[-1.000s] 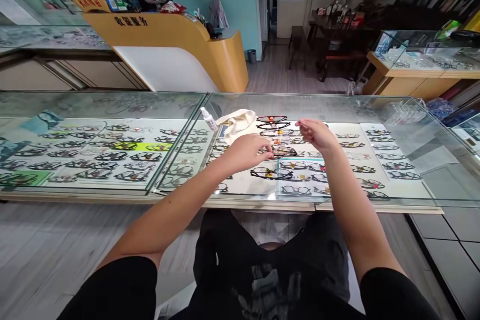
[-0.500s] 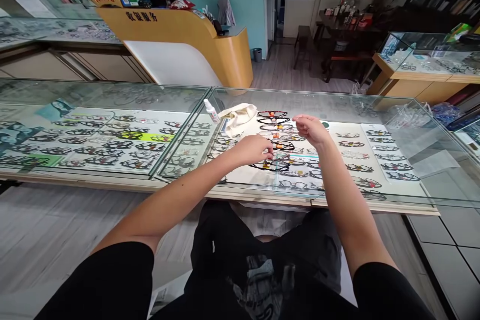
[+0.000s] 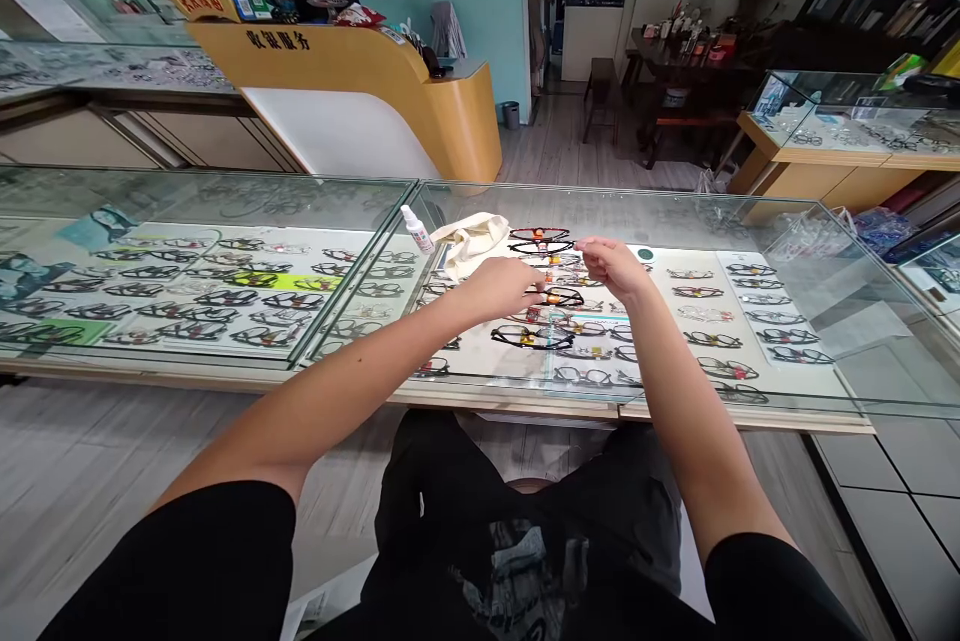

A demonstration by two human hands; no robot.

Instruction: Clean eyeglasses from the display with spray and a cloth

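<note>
Several pairs of glasses lie in a column on the glass counter top. My left hand [image 3: 510, 287] is closed, its curled fingertips at the left end of a dark pair [image 3: 556, 296]; whatever is between them is hidden. On the other side, my right hand [image 3: 613, 267] has its fingers pinched together by the right end of a black pair [image 3: 540, 246]. What it pinches is too small to make out. Behind that pair lies a red-and-black pair [image 3: 538, 233]. Nearer me rests another black pair [image 3: 532, 337], beside no hand.
A cream cloth [image 3: 474, 243] and a white spray bottle [image 3: 417, 229] are on the counter behind my left hand. Rows of glasses [image 3: 716, 339] fill the glass display case [image 3: 795, 206]. Beyond it stands a yellow-and-white cashier desk [image 3: 457, 116].
My right hand has moved slightly left and down, closer to the upper black pair's end. My left hand has shifted a little up in the picture. The view has drifted slightly.
</note>
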